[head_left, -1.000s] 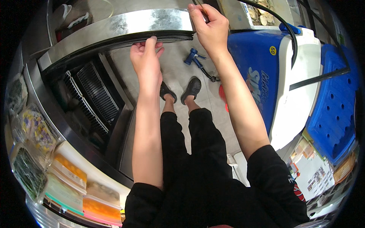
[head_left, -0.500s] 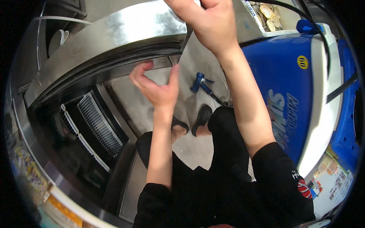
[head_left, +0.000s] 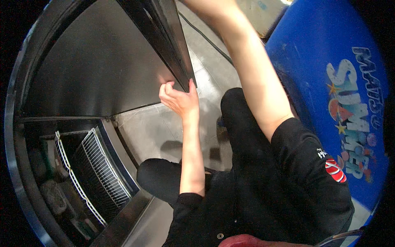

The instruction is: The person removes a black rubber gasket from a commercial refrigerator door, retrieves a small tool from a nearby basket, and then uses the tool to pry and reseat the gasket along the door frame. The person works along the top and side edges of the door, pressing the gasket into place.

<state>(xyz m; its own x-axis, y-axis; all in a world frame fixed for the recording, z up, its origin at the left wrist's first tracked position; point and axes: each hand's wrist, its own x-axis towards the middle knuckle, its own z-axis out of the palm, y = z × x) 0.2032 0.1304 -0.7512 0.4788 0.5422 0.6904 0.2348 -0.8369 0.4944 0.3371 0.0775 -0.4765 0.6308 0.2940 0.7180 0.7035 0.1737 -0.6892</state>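
A steel refrigerator door (head_left: 94, 61) stands swung out on the left, its flat inner panel and dark rubber gasket in view. My left hand (head_left: 181, 101) pinches the door's lower corner, thumb on the outer side and bent fingers against the inner panel. My right hand (head_left: 212, 7) reaches past the door's far edge at the top; its fingers are cut off by the picture's edge, so their hold is hidden. Below the door, the open refrigerator compartment shows white wire racks (head_left: 105, 171) and some dim, unclear contents.
A large blue cooler box (head_left: 317, 78) with a printed side stands close on my right. A dark hose (head_left: 207, 39) runs over the grey tiled floor (head_left: 164, 131) beyond the door. My bent knees (head_left: 158, 175) are near the compartment's front.
The view has lowered and tilted, and the door's inner panel now shows widely. My left hand has come onto the door's corner. My right hand has mostly left the picture at the top.
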